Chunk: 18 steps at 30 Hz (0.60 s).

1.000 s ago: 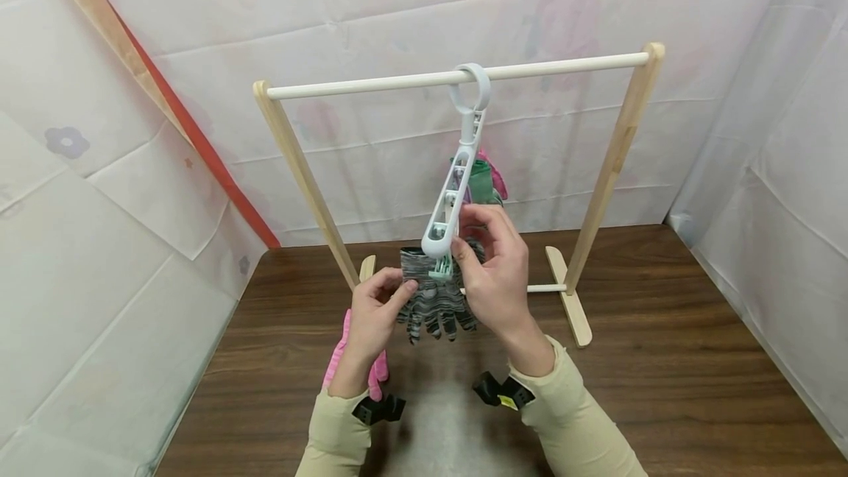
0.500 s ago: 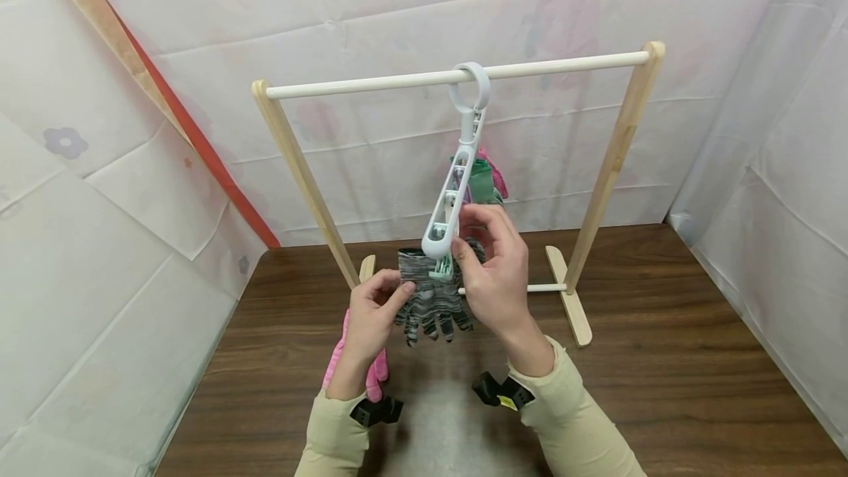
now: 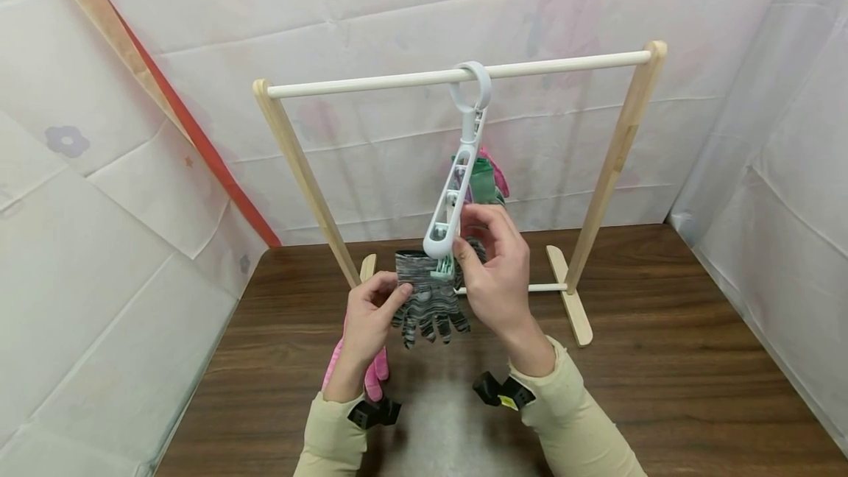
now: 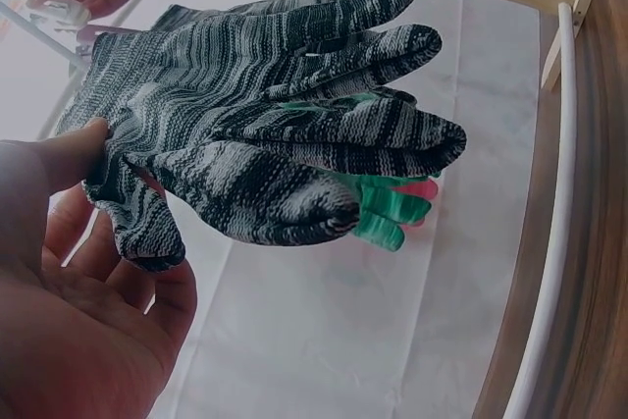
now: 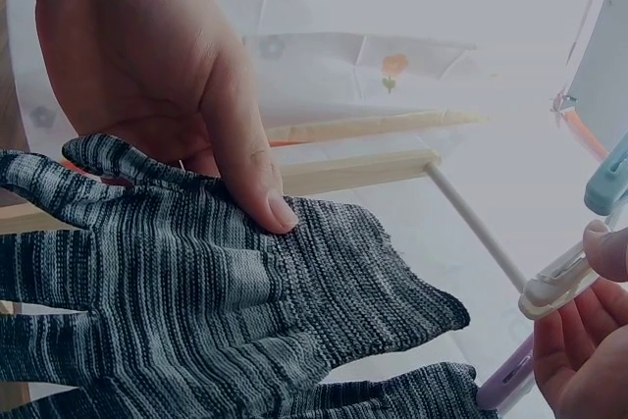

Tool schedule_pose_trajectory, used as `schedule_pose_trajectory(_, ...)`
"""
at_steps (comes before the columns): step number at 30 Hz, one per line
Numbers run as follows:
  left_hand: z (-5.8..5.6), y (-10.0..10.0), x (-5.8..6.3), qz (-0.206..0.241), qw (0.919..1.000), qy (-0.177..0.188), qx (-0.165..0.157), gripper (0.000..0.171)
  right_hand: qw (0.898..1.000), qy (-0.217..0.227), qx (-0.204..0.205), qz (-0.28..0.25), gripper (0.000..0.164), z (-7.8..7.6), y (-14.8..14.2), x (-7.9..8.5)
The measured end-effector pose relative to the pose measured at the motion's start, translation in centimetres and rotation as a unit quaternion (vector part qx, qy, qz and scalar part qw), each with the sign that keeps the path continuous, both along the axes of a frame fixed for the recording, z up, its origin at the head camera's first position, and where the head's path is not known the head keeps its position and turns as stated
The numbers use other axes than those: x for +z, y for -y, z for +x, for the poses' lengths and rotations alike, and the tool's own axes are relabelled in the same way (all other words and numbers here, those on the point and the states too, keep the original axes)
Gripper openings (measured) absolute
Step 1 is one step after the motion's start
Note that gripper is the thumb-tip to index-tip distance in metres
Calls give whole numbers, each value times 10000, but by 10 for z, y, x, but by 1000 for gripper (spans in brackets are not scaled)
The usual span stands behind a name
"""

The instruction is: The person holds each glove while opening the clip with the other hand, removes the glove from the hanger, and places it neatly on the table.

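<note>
My left hand [image 3: 368, 319] pinches a black-and-grey striped knit glove [image 3: 433, 311] near its cuff, thumb in front; the glove's fingers point down and away from the hanger. Above it, a white clip hanger [image 3: 450, 201] hangs by its ring from a rail. My right hand [image 3: 498, 271] is at the hanger's near end; in the right wrist view its thumb and fingers pinch a white clip [image 5: 557, 287]. A teal clip [image 3: 442, 269] overlaps the glove's cuff in the head view. Below the white clip, a purple clip [image 5: 508, 375] meets a second striped glove [image 5: 392, 394].
The wooden rack [image 3: 612, 160] with its white rail [image 3: 371, 84] stands on the brown table [image 3: 662, 359]. Green [image 3: 482, 181] and pink gloves [image 3: 497, 171] hang farther back on the hanger. Another pink glove [image 3: 376, 374] lies under my left forearm.
My left hand has shifted slightly left and down, drawing the striped glove with it. My right hand stays at the hanger's near end.
</note>
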State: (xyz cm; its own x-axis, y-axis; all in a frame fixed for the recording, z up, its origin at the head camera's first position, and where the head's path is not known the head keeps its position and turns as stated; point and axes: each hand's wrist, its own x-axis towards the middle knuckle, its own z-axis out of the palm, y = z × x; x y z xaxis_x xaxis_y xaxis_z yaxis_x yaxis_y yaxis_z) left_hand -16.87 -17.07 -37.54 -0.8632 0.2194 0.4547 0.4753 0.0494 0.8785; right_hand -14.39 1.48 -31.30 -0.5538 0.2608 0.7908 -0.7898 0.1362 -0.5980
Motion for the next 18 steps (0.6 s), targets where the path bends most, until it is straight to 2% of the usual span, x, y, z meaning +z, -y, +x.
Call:
schedule_pose_trajectory(12, 2, 3, -2, -147, 9996, 144, 182, 5, 10000, -36, 50, 4, 35, -1, -2, 0)
schedule_pose_trajectory(18, 2, 6, -5, -71, 9996, 233, 152, 5, 10000, -27, 40, 2, 36, -1, -2, -1)
